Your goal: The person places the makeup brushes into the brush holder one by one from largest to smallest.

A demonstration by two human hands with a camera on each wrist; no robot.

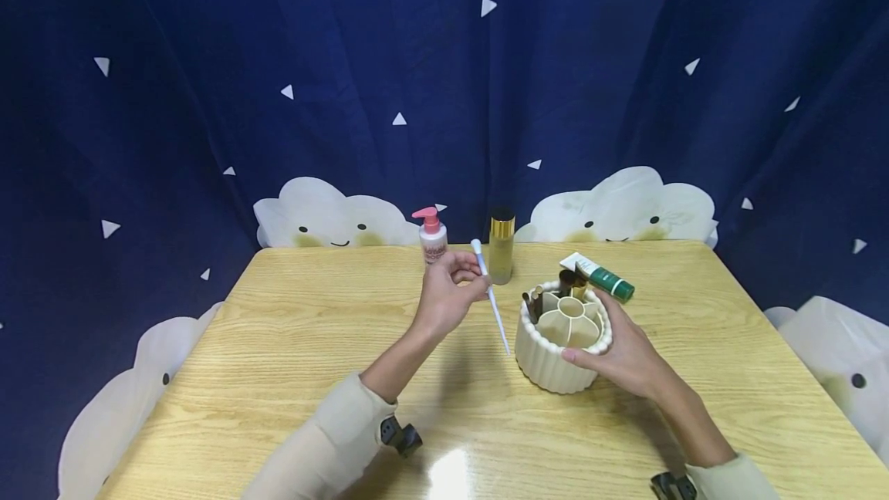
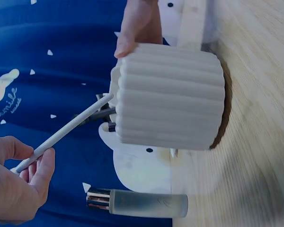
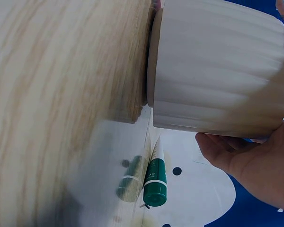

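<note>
My left hand [image 1: 453, 290] pinches a slim pale makeup brush [image 1: 496, 309] between thumb and fingers, its thick white end up and its thin end pointing down beside a cream ribbed organizer [image 1: 556, 367]. In the left wrist view the brush's thin end [image 2: 104, 100] overlaps the organizer's rim. My right hand [image 1: 628, 349] grips the organizer from its right side, thumb at the front rim and fingers behind. Several dark brushes [image 1: 535, 304] stand in the organizer's left and back compartments. The front compartments [image 1: 559, 326] show bare cream walls.
Behind the left hand stands a pump bottle [image 1: 434, 238] with a pink top. A gold-collared, black-capped bottle [image 1: 501, 249] stands right of it. A green and white tube [image 1: 604, 278] lies behind the organizer. Cloud-shaped cushioned edging [image 1: 625, 203] and a blue curtain line the table's back.
</note>
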